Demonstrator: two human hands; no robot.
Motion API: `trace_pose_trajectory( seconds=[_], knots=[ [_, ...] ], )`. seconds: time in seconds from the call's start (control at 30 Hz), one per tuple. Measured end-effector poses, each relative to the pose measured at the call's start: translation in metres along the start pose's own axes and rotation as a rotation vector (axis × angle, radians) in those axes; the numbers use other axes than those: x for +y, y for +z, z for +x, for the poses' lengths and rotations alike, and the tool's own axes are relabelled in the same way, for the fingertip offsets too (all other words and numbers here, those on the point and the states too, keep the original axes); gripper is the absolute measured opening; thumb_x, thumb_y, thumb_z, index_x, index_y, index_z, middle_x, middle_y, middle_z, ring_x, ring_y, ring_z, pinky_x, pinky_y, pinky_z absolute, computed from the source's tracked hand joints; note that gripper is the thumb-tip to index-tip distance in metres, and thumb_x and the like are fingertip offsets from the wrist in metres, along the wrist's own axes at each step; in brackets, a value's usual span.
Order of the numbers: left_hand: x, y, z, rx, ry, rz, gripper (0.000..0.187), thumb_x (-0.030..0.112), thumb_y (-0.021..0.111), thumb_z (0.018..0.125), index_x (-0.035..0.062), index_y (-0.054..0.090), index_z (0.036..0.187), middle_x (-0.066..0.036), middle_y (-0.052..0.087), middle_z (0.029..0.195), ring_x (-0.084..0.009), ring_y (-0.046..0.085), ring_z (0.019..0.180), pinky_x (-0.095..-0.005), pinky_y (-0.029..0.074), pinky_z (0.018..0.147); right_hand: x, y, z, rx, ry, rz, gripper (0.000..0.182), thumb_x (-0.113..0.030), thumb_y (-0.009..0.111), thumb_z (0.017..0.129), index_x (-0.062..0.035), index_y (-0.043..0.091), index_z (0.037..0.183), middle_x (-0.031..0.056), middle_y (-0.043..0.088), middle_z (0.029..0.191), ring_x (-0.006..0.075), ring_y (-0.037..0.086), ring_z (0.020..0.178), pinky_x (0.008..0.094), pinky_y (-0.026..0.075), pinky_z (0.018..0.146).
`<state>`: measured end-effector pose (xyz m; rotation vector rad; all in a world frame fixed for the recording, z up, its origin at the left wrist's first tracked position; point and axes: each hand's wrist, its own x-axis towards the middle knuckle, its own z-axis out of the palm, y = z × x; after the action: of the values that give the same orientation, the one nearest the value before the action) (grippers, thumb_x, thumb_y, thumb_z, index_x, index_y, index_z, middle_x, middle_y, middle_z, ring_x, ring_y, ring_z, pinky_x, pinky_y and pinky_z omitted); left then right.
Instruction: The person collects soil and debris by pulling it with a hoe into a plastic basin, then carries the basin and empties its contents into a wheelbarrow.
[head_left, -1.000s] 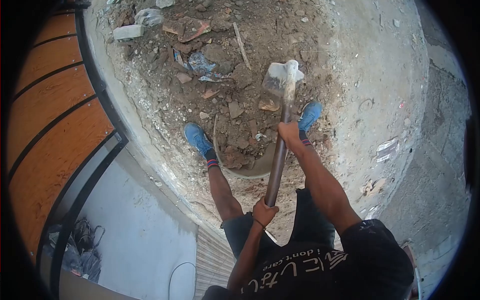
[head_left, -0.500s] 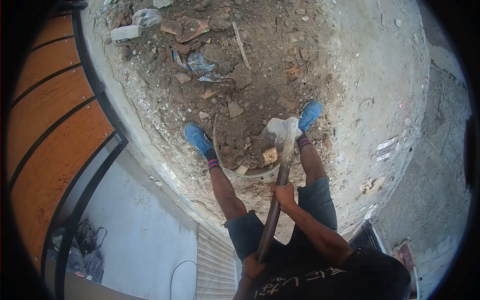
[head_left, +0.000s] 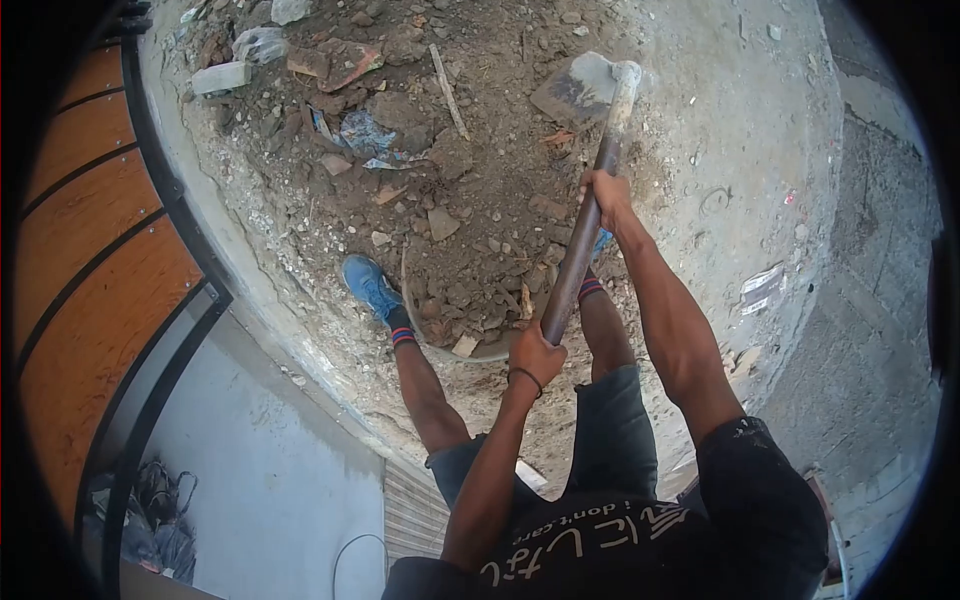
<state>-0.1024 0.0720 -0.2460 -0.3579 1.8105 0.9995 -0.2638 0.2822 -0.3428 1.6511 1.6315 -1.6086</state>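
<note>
We look down at our own legs on a rubble heap. Our right hand point(head_left: 606, 190) is wrapped tight around the middle of a long wooden hoe handle point(head_left: 582, 240), and our left hand point(head_left: 537, 352) clamps its near end, fingers closed. The hoe blade point(head_left: 578, 90) lies far from us on the dirt. A round pan point(head_left: 478, 349) full of rubble sits between our feet, the left blue shoe point(head_left: 368, 284) beside it. A wooden panelled wall point(head_left: 80, 250) stands at the left.
</note>
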Motion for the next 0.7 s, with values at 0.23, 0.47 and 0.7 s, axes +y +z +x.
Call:
trace_pose_trajectory(
  seconds=[0.23, 0.47, 0.7],
  knots=[
    [-0.077, 0.008, -0.099, -0.056, -0.146, -0.055, 0.043, 0.021, 0.07, 0.06, -0.0012, 0.06, 0.096, -0.023, 0.066, 0.082, -0.039, 0.065, 0.079, -0.0435, 0.051, 0.073, 0.138, 0.02, -0.04, 0.032, 0.163, -0.209, 0.009, -0.003, 0.059, 0.068, 0.0053, 0.056, 0.068, 0.0103, 0.054, 0.057, 0.0203, 0.054, 0.044, 0.0325, 0.044, 0.04],
    [-0.071, -0.028, -0.128, -0.095, -0.266, -0.117, 0.045, 0.021, 0.072, 0.058, -0.0045, 0.06, 0.094, -0.018, 0.063, 0.069, -0.0288, 0.066, 0.068, -0.0369, 0.052, 0.065, 0.107, 0.041, -0.1, -0.049, 0.216, -0.124, 0.009, -0.002, 0.056, 0.071, 0.0069, 0.055, 0.073, 0.0122, 0.055, 0.059, 0.0208, 0.054, 0.044, 0.0339, 0.044, 0.039],
    [-0.108, -0.071, -0.275, -0.135, -0.337, 0.053, 0.044, 0.027, 0.074, 0.061, 0.0017, 0.062, 0.094, -0.024, 0.065, 0.082, -0.0391, 0.065, 0.083, -0.0438, 0.052, 0.073, 0.179, 0.028, -0.236, -0.107, 0.372, -0.011, 0.022, 0.002, 0.06, 0.069, 0.0041, 0.047, 0.088, 0.011, 0.054, 0.062, 0.0203, 0.055, 0.045, 0.0339, 0.047, 0.04]
  ],
)
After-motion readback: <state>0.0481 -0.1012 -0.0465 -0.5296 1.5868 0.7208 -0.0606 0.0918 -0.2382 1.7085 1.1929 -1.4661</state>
